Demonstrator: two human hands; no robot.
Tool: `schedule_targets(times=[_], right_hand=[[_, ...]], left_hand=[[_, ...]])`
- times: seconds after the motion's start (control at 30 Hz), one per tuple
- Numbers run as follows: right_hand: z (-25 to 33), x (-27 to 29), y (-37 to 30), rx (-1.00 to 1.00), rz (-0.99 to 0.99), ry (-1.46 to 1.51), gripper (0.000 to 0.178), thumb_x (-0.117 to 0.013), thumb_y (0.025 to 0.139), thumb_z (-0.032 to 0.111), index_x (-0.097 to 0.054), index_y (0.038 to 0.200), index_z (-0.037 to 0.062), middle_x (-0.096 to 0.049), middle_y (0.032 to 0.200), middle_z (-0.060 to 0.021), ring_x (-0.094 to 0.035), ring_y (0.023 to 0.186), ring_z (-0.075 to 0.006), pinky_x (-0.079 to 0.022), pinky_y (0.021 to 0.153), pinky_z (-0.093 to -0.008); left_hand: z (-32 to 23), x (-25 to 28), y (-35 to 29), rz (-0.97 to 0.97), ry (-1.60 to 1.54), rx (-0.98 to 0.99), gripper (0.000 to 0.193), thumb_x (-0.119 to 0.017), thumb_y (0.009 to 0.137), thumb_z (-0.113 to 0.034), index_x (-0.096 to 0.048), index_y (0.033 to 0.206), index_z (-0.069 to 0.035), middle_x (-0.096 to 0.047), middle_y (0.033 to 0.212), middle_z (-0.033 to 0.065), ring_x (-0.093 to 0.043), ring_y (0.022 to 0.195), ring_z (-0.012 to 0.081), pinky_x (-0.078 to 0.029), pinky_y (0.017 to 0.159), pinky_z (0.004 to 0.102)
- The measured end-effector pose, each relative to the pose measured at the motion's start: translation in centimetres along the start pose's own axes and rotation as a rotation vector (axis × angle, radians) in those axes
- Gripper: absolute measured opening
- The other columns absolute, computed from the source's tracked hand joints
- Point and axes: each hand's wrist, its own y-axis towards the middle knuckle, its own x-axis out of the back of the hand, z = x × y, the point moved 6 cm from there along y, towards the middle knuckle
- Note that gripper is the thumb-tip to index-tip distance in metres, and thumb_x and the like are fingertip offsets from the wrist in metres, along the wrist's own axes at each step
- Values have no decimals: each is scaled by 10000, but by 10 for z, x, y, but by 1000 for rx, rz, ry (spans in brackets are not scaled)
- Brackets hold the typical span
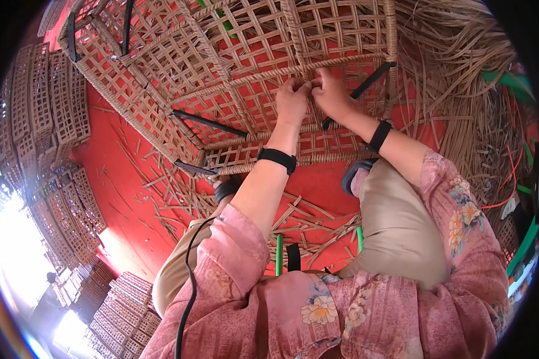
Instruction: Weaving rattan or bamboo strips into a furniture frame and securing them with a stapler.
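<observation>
A large open-weave wicker frame stands before me, with wrapped rods and black straps. Both my hands are at its wrapped crossbar, where an upright rib meets it. My left hand is closed in a pinch, thumb and fingers just below the bar. Close beside it, my right hand also pinches, its fingertips nearly touching the left ones and its index finger against the bar. Whatever lies between the fingertips is too small and hidden to make out. A black strap runs slantwise right of my right hand.
Loose cane strips lie heaped at the right. Offcuts litter the red floor. Stacked woven panels stand along the left. Green bars show between my legs, and a black cable runs along my left sleeve.
</observation>
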Motion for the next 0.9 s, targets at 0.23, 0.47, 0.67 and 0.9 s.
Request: schedule_targets(times=[0.23, 0.47, 0.67, 0.9], right_hand=[[-18, -19, 2, -227, 245, 865, 417, -574, 762, 44, -500, 1168, -10, -602, 1005, -86, -575, 939, -182, -470, 789, -317], [0, -7, 2, 69, 136, 6, 403, -688, 724, 161, -539, 1041, -38, -607, 858, -136, -579, 784, -215, -462, 700, -326], [9, 1, 1, 204, 163, -113, 238, -602, 768, 93, -496, 940, -32, -582, 814, -243, -593, 764, -392, -448, 647, -440], [13, 0, 1, 253, 260, -97, 254, -541, 774, 20, -450, 1006, -30, -549, 772, -258, -570, 744, -423, -431, 647, -469]], left_hand=[[-3, 10, -13, -45, 477, -250, 316, -560, 879, -224, -573, 1074, 25, -655, 877, 184, -632, 839, 284, -486, 722, 386], [-54, -42, -113, 656, 1171, -334, 224, -560, 768, -208, -684, 742, -22, -655, 769, 210, -654, 739, 368, -518, 676, 454], [-125, -61, -161, 944, 731, -354, 286, -577, 834, -253, -568, 762, 23, -596, 692, 212, -596, 692, 410, -460, 607, 487], [-178, -55, -198, 1242, 580, -426, 235, -554, 850, -239, -586, 797, -12, -587, 696, 185, -591, 715, 395, -463, 633, 470]])
